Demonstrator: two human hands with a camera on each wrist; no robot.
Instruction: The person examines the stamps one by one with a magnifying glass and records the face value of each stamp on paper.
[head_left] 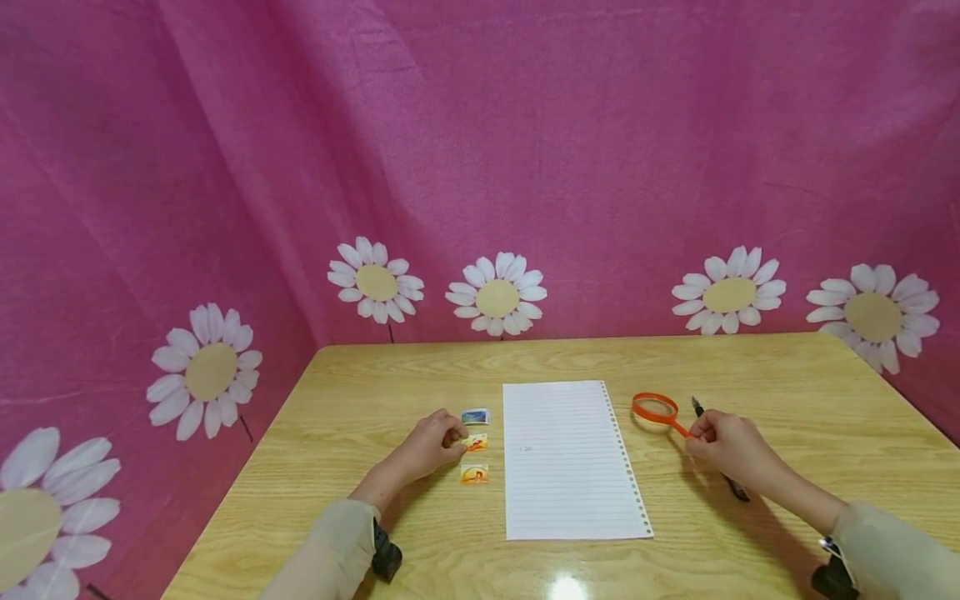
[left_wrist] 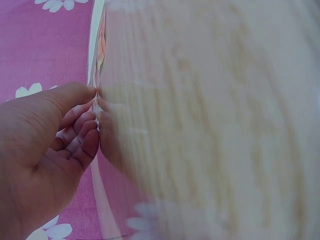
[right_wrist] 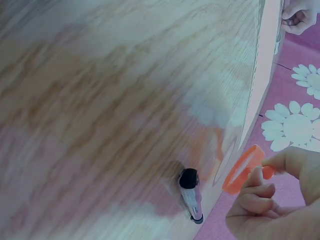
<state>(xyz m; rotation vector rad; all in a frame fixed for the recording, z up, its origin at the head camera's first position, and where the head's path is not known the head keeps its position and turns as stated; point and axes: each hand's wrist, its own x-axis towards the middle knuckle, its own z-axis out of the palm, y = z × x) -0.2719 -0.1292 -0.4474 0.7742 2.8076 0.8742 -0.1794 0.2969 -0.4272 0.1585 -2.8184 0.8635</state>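
My left hand (head_left: 432,442) has its thumb and fingertips at the left end of a small yellow-and-red stamp (head_left: 477,442), the middle one of a column. Above it lies a blue stamp (head_left: 476,417), below it an orange-yellow stamp (head_left: 474,474). In the left wrist view the curled fingers (left_wrist: 89,142) are down at the tabletop. My right hand (head_left: 735,450) pinches the handle of an orange magnifying glass (head_left: 655,395), its ring tilted over the table; the right wrist view shows the orange ring (right_wrist: 243,170) edge-on. A black fountain pen (head_left: 738,490) lies beneath that hand, partly hidden.
Between the hands lies a lined loose-leaf sheet (head_left: 570,483) with punched holes down its right side and a short pencilled number at left. The wooden table (head_left: 390,367) meets a pink flowered cloth (head_left: 570,167) at the back and left.
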